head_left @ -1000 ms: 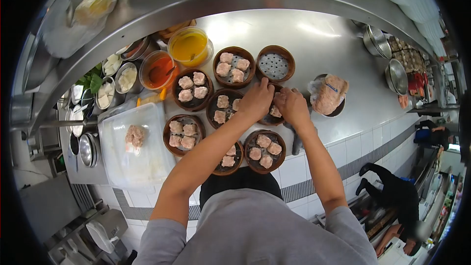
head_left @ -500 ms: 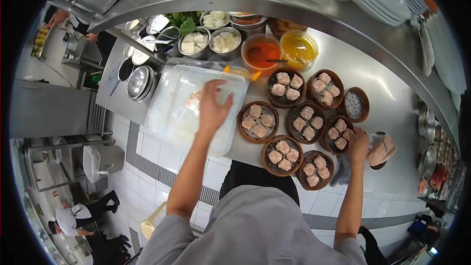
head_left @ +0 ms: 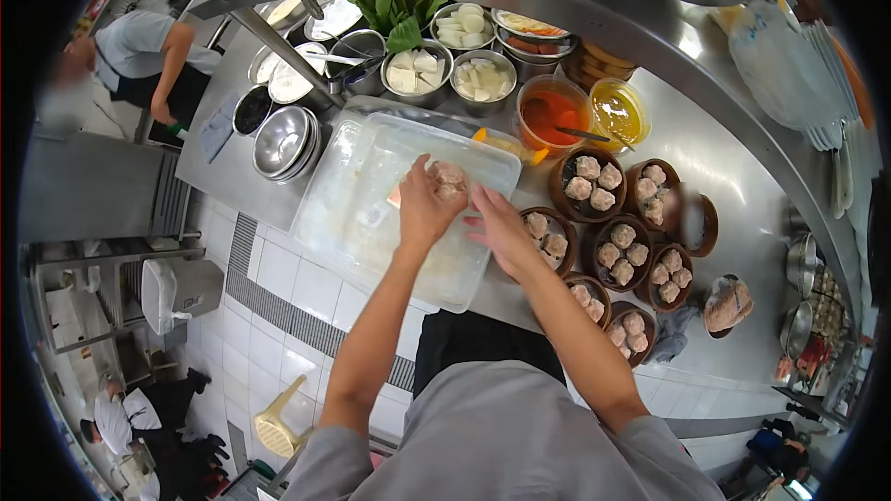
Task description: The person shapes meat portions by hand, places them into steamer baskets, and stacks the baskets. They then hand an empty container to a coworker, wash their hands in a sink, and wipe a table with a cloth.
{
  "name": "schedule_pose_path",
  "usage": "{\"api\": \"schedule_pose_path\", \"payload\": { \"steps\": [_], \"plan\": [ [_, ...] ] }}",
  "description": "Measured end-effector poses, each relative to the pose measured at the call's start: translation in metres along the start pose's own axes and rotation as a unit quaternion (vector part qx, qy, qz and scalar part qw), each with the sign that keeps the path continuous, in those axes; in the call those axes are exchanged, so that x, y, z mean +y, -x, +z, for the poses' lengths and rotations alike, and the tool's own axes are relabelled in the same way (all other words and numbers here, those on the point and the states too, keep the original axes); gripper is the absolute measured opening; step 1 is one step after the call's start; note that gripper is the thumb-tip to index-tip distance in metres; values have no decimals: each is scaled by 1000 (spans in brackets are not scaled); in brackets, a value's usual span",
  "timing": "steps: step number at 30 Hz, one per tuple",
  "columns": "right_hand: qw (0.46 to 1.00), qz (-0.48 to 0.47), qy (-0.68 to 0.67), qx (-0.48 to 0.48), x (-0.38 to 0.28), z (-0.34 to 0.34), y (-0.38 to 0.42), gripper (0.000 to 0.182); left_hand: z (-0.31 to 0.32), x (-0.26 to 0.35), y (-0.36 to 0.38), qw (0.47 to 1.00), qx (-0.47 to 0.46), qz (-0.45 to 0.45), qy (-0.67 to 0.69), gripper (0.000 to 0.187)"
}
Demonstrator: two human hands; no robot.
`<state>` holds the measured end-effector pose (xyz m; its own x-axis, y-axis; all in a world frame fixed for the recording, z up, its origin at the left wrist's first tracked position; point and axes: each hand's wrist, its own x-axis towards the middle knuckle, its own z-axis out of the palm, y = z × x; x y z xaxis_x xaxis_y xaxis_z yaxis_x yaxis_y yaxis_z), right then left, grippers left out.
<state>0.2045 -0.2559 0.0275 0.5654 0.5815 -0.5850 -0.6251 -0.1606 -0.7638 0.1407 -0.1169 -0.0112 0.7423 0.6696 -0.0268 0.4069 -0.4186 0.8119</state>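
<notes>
Change: your right hand [head_left: 501, 227] has left the steamer baskets and come across to the clear tray [head_left: 367, 209]; your left hand [head_left: 425, 209], flat on the tray half a second ago, is now lifted and closed around a lump of pinkish filling [head_left: 449, 176].
Left hand: fingers curled, gripping the filling from below, above the tray's far right part.
Right hand: open, fingers spread loosely, just beside the filling; whether it touches is not clear.
Filling: in your left hand, over the tray, not lying in it.
Edges: the tray's near edge runs close to the table [head_left: 742, 213] front edge; its right corner sits just beside the nearest basket of dumplings [head_left: 548, 237].
Open room: bare steel lies right of the baskets, towards the bowl with wrapped filling [head_left: 727, 304].
Crowded side: sauce tubs [head_left: 555, 111] and metal bowls [head_left: 283, 139] line the far side of the tray.
Room: tiled front below the table; another person [head_left: 139, 51] stands at the far left.
</notes>
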Motion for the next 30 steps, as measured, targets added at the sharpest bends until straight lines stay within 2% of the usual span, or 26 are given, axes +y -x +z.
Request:
{"api": "schedule_pose_path", "payload": {
  "steps": [1,3,5,6,7,8,9,10,11,12,13,15,16,20,22,24,28,29,30],
  "plan": [
    [1000,1,2,3,3,14,-18,64,2,3,8,1000,-2,-1,3,96],
    [991,-1,-26,134,16,27,-51,70,1,6,26,998,-6,53,-37,96],
    [992,-19,-44,118,14,27,-57,68,-15,8,35,996,-18,83,-30,93],
    [992,-36,-66,100,14,27,-60,67,-24,5,37,992,-37,36,116,90],
    [992,-35,-65,101,15,27,-63,67,-31,1,37,964,-54,-12,259,86],
    [995,-44,-25,90,16,27,-65,62,-35,-4,37,954,-22,-58,294,69],
    [995,-54,16,79,18,28,-68,58,-33,-11,32,954,-22,-59,294,69],
    [995,-54,16,79,24,31,-74,58,-25,-23,23,929,-42,-139,341,61],
    [981,-137,84,110,32,35,-82,59,-18,-30,16,894,-62,-219,386,58],
    [954,-218,150,139,40,38,-88,59,-2,-32,13,920,-15,-155,359,64],
    [954,-218,149,140,38,45,-84,59,0,-23,10,920,-16,-154,359,64],
    [960,-184,139,162,29,59,-70,58,2,-4,3,946,54,-201,247,62],
    [959,-183,138,164,29,59,-70,58,10,-1,0,937,107,-174,282,65],
    [942,-201,171,209,26,53,-75,60,17,-4,-3,936,83,-182,290,65],
    [940,-200,178,212,24,50,-75,61,22,-6,-8,931,71,-220,284,64],
    [957,-174,109,203,21,50,-74,54,25,-11,-14,928,65,-225,290,65],
    [960,-176,73,203,33,42,-93,55,24,-11,-17,918,51,-239,312,68],
    [962,-183,23,202,38,40,-99,56,22,-8,-19,918,52,-238,312,68],
    [961,-189,-27,200,44,37,-104,57,18,-6,-20,887,53,-279,365,68]
  ]
}}
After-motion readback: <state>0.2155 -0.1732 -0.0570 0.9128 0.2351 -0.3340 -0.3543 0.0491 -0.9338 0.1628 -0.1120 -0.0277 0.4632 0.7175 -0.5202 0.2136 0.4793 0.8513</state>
